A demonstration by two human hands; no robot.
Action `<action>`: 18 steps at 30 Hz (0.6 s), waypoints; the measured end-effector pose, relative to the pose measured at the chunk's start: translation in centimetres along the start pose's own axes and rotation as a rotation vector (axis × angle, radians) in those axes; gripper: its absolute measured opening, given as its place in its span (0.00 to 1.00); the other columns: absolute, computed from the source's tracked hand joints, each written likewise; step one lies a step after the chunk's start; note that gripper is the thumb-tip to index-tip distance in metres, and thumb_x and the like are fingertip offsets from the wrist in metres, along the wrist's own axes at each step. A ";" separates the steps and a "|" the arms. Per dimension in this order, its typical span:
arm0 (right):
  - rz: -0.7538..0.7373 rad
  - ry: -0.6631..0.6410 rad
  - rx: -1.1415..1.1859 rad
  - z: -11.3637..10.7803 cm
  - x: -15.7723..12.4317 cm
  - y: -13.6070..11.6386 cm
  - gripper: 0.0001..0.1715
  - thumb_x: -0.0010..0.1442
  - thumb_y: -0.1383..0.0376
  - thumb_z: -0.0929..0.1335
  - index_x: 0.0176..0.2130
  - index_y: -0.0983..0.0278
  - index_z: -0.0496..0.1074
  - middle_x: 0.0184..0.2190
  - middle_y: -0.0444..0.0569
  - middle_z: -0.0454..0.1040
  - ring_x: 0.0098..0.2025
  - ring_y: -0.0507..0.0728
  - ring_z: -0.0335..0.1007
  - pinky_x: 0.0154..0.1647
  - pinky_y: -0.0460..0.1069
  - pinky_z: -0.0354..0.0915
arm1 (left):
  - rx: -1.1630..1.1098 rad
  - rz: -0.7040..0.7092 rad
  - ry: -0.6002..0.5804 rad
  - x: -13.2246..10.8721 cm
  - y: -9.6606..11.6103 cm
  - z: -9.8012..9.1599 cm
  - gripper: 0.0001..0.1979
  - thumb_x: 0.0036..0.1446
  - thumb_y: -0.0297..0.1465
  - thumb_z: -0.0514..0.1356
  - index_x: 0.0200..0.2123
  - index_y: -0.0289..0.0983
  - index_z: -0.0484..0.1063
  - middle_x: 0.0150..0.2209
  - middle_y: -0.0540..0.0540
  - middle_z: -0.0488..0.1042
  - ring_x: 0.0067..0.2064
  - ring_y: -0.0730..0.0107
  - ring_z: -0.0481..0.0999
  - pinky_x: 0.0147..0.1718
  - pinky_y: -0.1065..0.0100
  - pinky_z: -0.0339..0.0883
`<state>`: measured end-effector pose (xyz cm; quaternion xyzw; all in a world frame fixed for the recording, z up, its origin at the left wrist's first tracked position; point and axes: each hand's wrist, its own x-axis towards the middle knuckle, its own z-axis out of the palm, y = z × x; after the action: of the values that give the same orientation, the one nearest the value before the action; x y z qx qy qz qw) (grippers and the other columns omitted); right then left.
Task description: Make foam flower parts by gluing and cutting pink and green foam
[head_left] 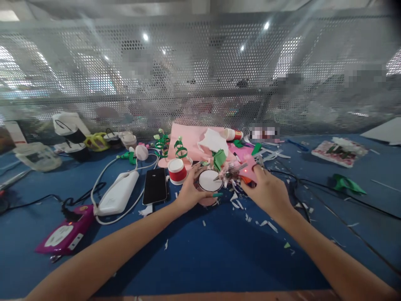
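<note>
My left hand [189,191] is wrapped round a small pink paper cup [209,184] whose white bottom faces up, steadying it on the blue table. My right hand [266,190] grips a pink hot glue gun [242,169] whose metal nozzle points left at the cup's white top. A red light glows on the gun. Just left of my left hand stands a red and white paper cup [177,171] with a green curled paper strip [181,149] above it.
A black phone [155,186], a white power bank [118,193] with its cable, and a magenta device [65,235] lie to the left. Pink paper sheets [191,140], green scraps and white cuttings litter the middle. Black cables [338,194] run to the right. Perforated metal screen behind.
</note>
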<state>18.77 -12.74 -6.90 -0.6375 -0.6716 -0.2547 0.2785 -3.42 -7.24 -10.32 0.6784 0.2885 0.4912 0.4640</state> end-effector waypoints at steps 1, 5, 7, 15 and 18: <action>-0.030 0.018 -0.007 0.0 -0.1 -0.2 0.14 0.54 0.57 0.64 0.37 0.65 0.65 0.29 0.52 0.73 0.26 0.58 0.68 0.22 0.47 0.53 | -0.009 0.004 -0.001 0.0 0.0 0.0 0.50 0.32 0.27 0.72 0.58 0.42 0.51 0.60 0.35 0.59 0.61 0.52 0.58 0.58 0.47 0.54; -0.095 0.080 -0.030 0.1 -0.2 -0.5 0.11 0.56 0.60 0.63 0.37 0.65 0.66 0.31 0.53 0.74 0.29 0.57 0.69 0.24 0.47 0.55 | 0.004 0.011 0.000 0.0 0.1 0.0 0.49 0.33 0.27 0.71 0.58 0.42 0.51 0.59 0.36 0.61 0.61 0.52 0.59 0.59 0.46 0.52; -0.071 0.116 -0.060 0.2 -0.1 -0.3 0.11 0.56 0.61 0.63 0.37 0.65 0.66 0.30 0.53 0.73 0.30 0.57 0.69 0.24 0.47 0.55 | 0.021 0.013 0.009 0.0 0.0 0.0 0.48 0.33 0.27 0.71 0.58 0.42 0.52 0.58 0.36 0.62 0.61 0.52 0.60 0.58 0.45 0.52; -0.106 0.145 -0.037 0.1 0.2 0.1 0.12 0.58 0.63 0.62 0.38 0.69 0.68 0.28 0.53 0.73 0.28 0.57 0.70 0.24 0.47 0.57 | -0.042 0.021 0.015 0.1 -0.2 0.1 0.48 0.32 0.26 0.72 0.57 0.41 0.53 0.59 0.36 0.60 0.61 0.53 0.58 0.60 0.46 0.51; -0.136 0.120 -0.003 -0.2 0.1 -0.1 0.12 0.59 0.66 0.61 0.40 0.70 0.68 0.29 0.55 0.74 0.29 0.57 0.70 0.25 0.47 0.58 | -0.086 0.005 0.027 0.1 -0.2 0.2 0.48 0.31 0.26 0.72 0.56 0.40 0.55 0.59 0.35 0.60 0.61 0.52 0.58 0.60 0.46 0.51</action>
<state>18.65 -12.80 -6.72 -0.5745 -0.6951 -0.3119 0.2994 -3.15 -7.15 -10.50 0.6521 0.2716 0.5132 0.4874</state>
